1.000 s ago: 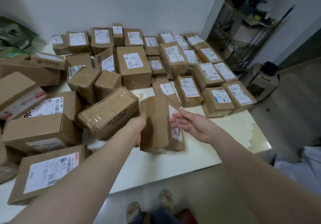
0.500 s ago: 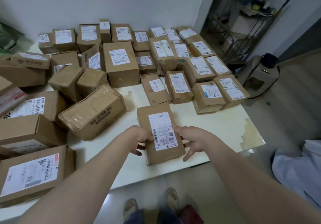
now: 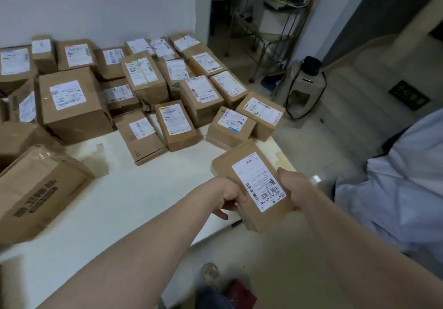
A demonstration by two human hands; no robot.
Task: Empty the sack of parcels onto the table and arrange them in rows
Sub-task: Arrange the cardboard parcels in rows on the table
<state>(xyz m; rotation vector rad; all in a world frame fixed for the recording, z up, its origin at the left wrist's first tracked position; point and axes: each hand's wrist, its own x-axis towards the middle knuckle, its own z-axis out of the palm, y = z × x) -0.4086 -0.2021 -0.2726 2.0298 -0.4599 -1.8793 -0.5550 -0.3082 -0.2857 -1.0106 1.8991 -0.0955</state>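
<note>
Table point(image 3: 143, 188) edge: parcel point(image 3: 259, 184) btw L-grip point(image 3: 230, 197), R-grip point(image 3: 296, 188)

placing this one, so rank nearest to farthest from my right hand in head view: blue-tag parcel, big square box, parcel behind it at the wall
1. Blue-tag parcel, just beyond the right hand
2. Big square box, left of centre
3. Wall parcel, back left
</note>
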